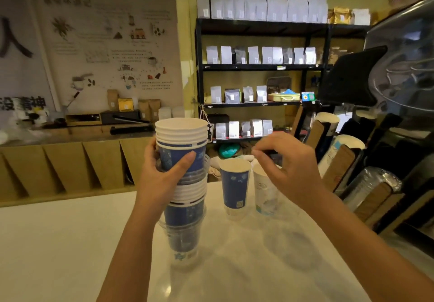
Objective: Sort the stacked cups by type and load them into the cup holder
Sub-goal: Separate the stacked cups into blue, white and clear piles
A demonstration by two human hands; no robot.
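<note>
blue cups – white rims; white table – black shelf.

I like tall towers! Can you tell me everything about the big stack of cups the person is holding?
The stack of cups is a tall mixed tower, standing about upright with its bottom on the white counter. Open white paper rims sit on top, above a blue printed paper cup. Below come clear plastic cups, more white rims, another blue cup, then clear plastic cups at the base. The left hand grips it near the top, thumb across the blue cup.
</note>
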